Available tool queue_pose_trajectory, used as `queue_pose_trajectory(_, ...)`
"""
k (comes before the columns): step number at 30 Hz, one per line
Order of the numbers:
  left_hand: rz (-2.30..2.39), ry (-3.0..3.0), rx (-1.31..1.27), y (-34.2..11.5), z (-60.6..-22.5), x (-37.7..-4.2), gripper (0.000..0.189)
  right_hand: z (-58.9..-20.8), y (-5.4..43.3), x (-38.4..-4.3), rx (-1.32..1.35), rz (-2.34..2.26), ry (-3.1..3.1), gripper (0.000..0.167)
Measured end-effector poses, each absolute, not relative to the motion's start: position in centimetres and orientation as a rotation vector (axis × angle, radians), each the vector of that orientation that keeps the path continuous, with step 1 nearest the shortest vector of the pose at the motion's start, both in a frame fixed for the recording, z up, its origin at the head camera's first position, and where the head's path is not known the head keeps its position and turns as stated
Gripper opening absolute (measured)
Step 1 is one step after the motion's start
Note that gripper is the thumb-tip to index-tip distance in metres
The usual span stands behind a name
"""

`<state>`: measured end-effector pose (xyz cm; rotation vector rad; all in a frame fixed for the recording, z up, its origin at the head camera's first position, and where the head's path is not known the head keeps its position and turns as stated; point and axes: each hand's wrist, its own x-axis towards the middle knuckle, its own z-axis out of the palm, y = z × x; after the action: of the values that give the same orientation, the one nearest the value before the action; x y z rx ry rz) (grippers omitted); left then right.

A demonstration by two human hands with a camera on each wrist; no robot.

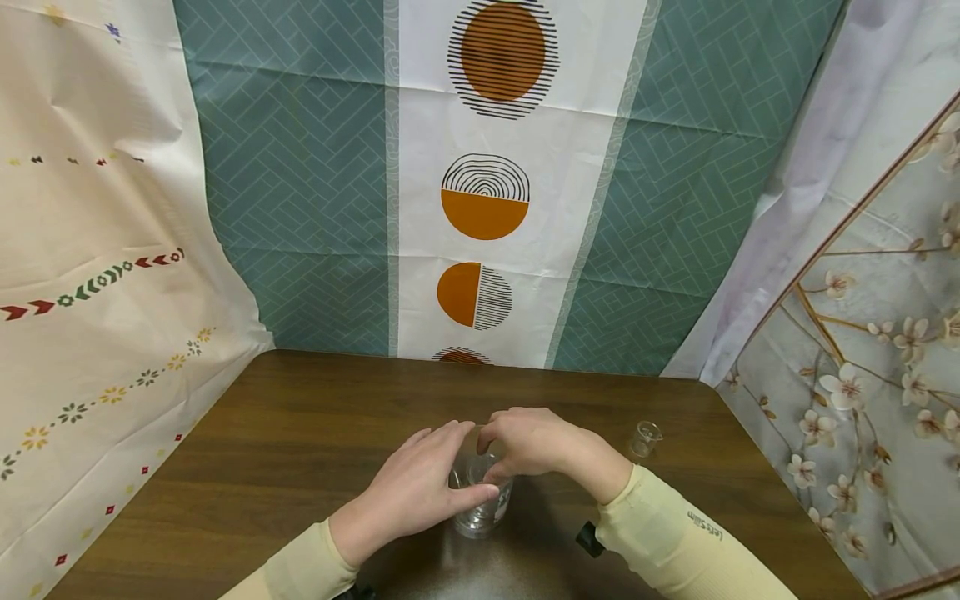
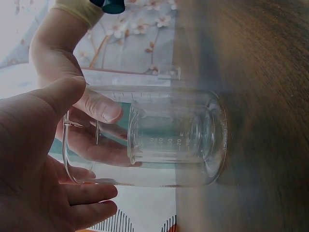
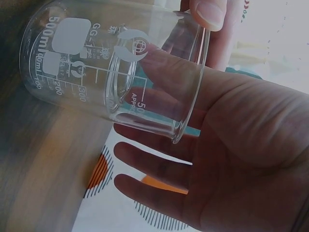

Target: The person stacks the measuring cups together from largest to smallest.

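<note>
A large clear glass beaker (image 3: pixel 159 108) marked 500ml stands upright on the table. Inside it, low down, sits a smaller glass beaker (image 2: pixel 169 140) with white graduations. My left hand (image 1: pixel 412 487) holds the large beaker near its rim, thumb on the near side and fingers round the far side. From above, my right hand (image 1: pixel 540 442) reaches into the mouth with spread thumb and index finger. Its thumb (image 2: pixel 104 108) stops just short of the inner beaker's rim. The right hand's other fingers (image 3: pixel 149 166) extend outside the glass.
On the right part of the brown wooden table (image 1: pixel 300 433) stands another small glass beaker (image 1: pixel 645 438). A patterned curtain (image 1: pixel 315 208) hangs behind the table. Printed cloths line the left and right sides.
</note>
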<state>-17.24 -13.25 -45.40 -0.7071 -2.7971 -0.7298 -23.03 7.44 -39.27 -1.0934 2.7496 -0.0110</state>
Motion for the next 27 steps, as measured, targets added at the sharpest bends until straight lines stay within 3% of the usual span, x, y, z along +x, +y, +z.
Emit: queue_pose_trajectory(27, -0.718, -2.824, -0.7, -13.3, -45.5, -17.3, 0.098, -39.2, 8.6, -22.7, -1.208, -0.12, 2.772, 0.035)
